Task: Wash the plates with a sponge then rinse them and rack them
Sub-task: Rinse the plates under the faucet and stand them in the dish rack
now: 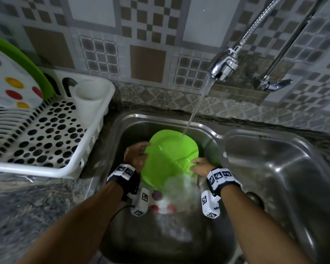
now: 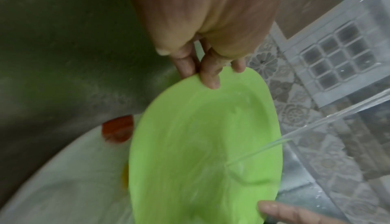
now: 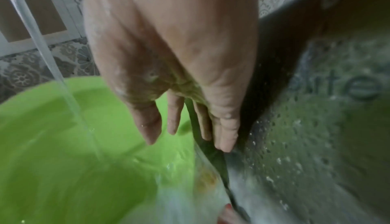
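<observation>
A green plate [image 1: 168, 159] [image 2: 200, 152] [image 3: 63, 161] is held tilted inside the sink [image 1: 122, 128], and the tap's water stream [image 1: 196, 109] lands on its upper face. My left hand [image 1: 137, 153] [image 2: 209, 71] grips the plate's left rim, with the fingertips curled over the edge. My right hand [image 1: 200, 165] [image 3: 179, 124] pinches the lower right rim, some fingers on the face and the others behind the edge. Under the green plate a white plate with coloured dots [image 1: 162, 204] [image 2: 63, 177] lies in the basin. No sponge shows.
The faucet [image 1: 223, 67] hangs over the sink's back right, with its lever to the right. A white dish rack [image 1: 36, 169] on the left counter holds a dotted plate [image 1: 10, 84], a green plate [image 1: 27, 60] and a cup holder [image 1: 90, 100]. A second steel basin [image 1: 274, 168] lies right.
</observation>
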Motion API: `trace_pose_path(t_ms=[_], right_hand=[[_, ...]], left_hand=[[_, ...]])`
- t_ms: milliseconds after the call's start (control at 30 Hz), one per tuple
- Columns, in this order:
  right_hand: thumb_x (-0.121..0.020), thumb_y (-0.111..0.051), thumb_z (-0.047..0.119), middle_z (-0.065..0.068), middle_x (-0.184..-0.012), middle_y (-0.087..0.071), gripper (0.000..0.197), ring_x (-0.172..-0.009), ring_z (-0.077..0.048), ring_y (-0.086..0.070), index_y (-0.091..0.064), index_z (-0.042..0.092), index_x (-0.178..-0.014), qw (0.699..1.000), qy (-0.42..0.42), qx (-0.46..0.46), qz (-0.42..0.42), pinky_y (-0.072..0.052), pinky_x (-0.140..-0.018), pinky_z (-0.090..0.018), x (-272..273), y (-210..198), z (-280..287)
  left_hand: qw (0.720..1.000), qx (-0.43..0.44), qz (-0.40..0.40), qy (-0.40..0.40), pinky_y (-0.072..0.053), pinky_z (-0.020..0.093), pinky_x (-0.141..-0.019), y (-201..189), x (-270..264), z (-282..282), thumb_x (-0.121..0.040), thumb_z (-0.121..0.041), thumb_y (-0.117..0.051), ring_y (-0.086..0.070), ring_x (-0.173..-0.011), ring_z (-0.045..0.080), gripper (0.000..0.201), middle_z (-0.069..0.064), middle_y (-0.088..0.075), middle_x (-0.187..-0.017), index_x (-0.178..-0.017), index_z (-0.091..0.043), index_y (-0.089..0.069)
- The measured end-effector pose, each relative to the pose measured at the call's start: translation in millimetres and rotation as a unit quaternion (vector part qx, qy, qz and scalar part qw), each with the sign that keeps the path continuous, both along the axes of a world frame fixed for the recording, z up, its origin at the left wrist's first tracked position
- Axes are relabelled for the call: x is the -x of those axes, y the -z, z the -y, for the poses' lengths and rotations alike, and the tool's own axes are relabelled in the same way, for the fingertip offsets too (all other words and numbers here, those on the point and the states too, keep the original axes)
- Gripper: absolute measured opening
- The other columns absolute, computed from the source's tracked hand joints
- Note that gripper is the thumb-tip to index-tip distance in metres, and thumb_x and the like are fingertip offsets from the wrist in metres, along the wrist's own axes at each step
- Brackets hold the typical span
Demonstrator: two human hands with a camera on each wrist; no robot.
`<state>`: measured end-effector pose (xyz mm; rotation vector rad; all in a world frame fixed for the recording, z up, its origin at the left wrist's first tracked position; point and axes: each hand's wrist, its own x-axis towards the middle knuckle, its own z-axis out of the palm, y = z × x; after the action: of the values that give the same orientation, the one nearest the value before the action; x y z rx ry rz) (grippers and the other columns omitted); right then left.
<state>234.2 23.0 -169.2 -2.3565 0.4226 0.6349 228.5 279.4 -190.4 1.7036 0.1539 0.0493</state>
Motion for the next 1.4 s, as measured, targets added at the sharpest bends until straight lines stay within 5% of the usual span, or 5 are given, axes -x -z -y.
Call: trace_pose_path(t_ms=[400, 767, 1000, 1133, 1400], right_hand=[[-0.075, -0.072, 0.006, -0.003, -0.060, -0.050, 0.027, -0.060, -0.024, -0.054, -0.070, 0.033, -0.076, 0.971, 0.034, -0.089, 0.218, -0.055, -0.065, -0.049, 7.6, -51.4, 2.3], [-0.088, -0.054, -0.005, 0.004, -0.057, -0.069, 0.035, -0.053, -0.012, -0.062, -0.073, 0.014, -0.066, 0.935, 0.152, -0.234, 0.218, -0.049, -0.048, -0.020, 15.6, -131.1, 54.3], [-0.098, -0.039, 0.029, -0.008, -0.063, -0.055, 0.032, -0.046, -0.019, -0.055, -0.055, 0.006, -0.082, 0.882, 0.277, -0.333, 0.186, -0.051, -0.044, -0.027, 27.7, -161.8, 54.8], [-0.089, -0.024, 0.067, -0.001, -0.066, -0.044, 0.061, -0.054, -0.014, -0.039, -0.055, 0.014, -0.086, 0.924, 0.237, -0.223, 0.201, -0.039, -0.053, -0.026, 30.3, -159.0, 58.7], [-0.095, -0.046, 0.004, -0.011, -0.103, -0.056, 0.025, -0.084, -0.017, -0.053, -0.053, 0.001, -0.119, 0.932, 0.102, -0.172, 0.303, -0.042, -0.063, -0.017, 33.1, -154.6, 64.8]], left_hand=[[0.994, -0.017, 0.109, 0.000, -0.047, 0.011, -0.065, -84.1, -11.6, -14.6, -0.070, 0.010, -0.051, -0.057, -0.065, -0.007, 0.050, -0.019, -0.068, -0.078, -0.092, -0.031, -0.069], [0.928, -0.200, 0.199, 0.243, -0.029, 0.007, -0.102, -134.3, 7.8, -16.6, -0.060, -0.057, -0.076, -0.047, -0.118, -0.010, 0.057, -0.018, -0.055, -0.123, -0.109, -0.028, -0.068], [0.975, 0.074, 0.128, 0.164, -0.042, 0.029, -0.073, -163.7, -16.9, 26.1, -0.080, 0.004, -0.061, -0.056, -0.074, 0.013, 0.006, 0.008, -0.062, -0.074, -0.083, 0.009, -0.061], [0.976, 0.058, 0.098, 0.186, -0.047, 0.035, -0.081, -181.1, -36.2, 43.2, -0.075, -0.003, -0.064, -0.056, -0.081, 0.019, 0.014, -0.004, -0.066, -0.074, -0.080, -0.016, -0.069], [0.968, -0.059, 0.109, 0.218, -0.052, 0.044, -0.093, -196.8, -46.1, 63.3, -0.090, -0.001, -0.055, -0.063, -0.096, 0.023, 0.028, 0.009, -0.068, -0.104, -0.114, -0.009, -0.066]])
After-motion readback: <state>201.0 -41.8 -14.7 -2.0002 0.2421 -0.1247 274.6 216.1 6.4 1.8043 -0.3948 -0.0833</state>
